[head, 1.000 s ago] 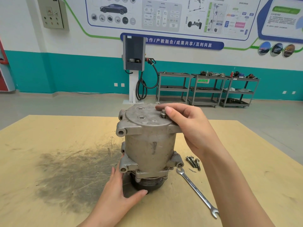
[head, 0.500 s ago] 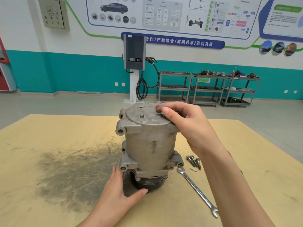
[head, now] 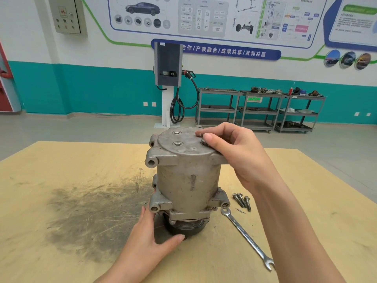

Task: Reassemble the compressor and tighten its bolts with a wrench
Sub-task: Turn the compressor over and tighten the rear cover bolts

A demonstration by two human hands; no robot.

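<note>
- Table (head: 61, 166): pale wooden top bearing a dark smudged patch (head: 98, 213) to the left of the work.
- Compressor (head: 187, 180): grey cast-metal cylinder standing upright at the table's middle, flat end cover (head: 181, 142) uppermost, black pulley (head: 188, 227) underneath against the wood.
- Right hand (head: 236, 152): laid over the right edge of the end cover, fingers curled, thumb and forefinger tips meeting at a bolt hole; whether a bolt sits between them cannot be told.
- Left hand (head: 151, 237): fingers straight against the compressor's lower left lug, thumb spread along the pulley's front, steadying without clasping.
- Wrench (head: 247, 237): combination type, flat on the table right of the pulley, ring end near the compressor, open end toward the viewer.
- Loose bolts (head: 241, 200): three, lying side by side just beyond the wrench's ring end.
</note>
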